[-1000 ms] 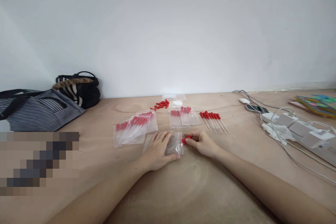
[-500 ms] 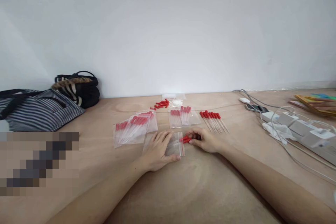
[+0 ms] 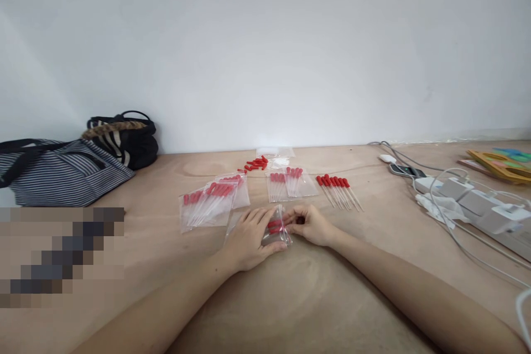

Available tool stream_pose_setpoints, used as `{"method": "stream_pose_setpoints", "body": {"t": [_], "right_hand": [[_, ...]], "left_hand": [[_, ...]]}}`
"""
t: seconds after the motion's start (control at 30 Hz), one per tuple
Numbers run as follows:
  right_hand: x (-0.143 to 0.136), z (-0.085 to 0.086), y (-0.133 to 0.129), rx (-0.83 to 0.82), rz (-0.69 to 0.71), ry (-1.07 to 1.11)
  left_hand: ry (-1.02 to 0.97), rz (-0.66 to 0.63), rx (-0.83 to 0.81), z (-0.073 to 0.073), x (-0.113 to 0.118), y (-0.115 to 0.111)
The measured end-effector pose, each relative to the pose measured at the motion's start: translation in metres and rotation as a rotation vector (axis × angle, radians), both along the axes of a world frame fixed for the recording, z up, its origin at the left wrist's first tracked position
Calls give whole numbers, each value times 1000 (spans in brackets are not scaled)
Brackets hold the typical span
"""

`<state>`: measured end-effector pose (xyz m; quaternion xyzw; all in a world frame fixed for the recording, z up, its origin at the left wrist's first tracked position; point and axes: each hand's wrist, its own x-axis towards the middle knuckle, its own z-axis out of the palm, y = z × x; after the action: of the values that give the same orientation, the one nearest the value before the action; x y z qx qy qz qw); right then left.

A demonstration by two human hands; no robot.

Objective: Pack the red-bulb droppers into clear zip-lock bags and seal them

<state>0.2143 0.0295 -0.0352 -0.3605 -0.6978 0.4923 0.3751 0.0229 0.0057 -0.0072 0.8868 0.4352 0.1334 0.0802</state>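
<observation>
The small clear zip bag [image 3: 277, 228] lies on the wooden worktop [image 3: 298, 298], just in front of the filled bags [image 3: 290, 184]. The left hand [image 3: 248, 237] presses it flat with spread fingers; the right hand [image 3: 309, 224] pinches red-capped droppers [image 3: 276, 225] at its open mouth.

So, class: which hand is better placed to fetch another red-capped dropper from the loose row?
Right. The right hand lies nearest the loose droppers, while the left hand presses on the clear zip bag.
</observation>
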Motion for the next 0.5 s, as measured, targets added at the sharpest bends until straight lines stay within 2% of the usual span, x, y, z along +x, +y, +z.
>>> {"method": "stream_pose_setpoints", "body": {"t": [0.07, 0.17, 0.23, 0.3, 0.37, 0.5], "right_hand": [[-4, -3, 2, 46, -132, -43], [-4, -4, 5, 214, -330, -206], [-1, -4, 7, 343, -323, -299], [2, -3, 9, 419, -245, -348], [6, -3, 11, 419, -206, -357], [12, -5, 14, 342, -251, -307]], "left_hand": [[-9, -6, 3, 0, 0, 1], [-23, -13, -1, -1, 0, 0], [-41, -17, -11, -1, 1, 0], [-72, -18, -25, -1, 1, -1], [-110, -27, -51, -1, 0, -1], [-143, -47, -75, 3, -12, 0]]}}
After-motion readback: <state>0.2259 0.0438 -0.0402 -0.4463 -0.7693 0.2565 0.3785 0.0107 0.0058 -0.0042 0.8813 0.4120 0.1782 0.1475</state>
